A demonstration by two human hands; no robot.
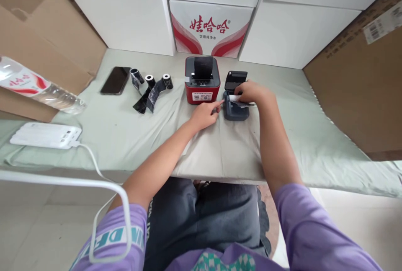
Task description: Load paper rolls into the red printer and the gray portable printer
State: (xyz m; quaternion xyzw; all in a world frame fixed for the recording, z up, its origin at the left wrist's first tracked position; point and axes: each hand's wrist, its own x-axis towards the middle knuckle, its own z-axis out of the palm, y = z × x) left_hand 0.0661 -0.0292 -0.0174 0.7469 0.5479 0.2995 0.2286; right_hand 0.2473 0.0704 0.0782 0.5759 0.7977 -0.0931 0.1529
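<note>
A small dark portable printer (236,113) lies on the cloth with its lid (236,79) raised. In its bay sits a white paper roll (233,98), and a dark printed strip (242,104) sticks out toward the right. My right hand (258,94) reaches in from the right, its fingers closed on the roll and partly hiding it. At the printer's left side my left hand (205,116) holds nothing; its index finger is stretched out to the casing and the other fingers are loosely bent.
A larger red and black printer (202,86) stands just left. Farther left are several partly unrolled dark paper rolls (150,81), a phone (116,80), a water bottle (34,82) and a white power bank (45,135) with a cable. Cartons (212,28) line the back and sides.
</note>
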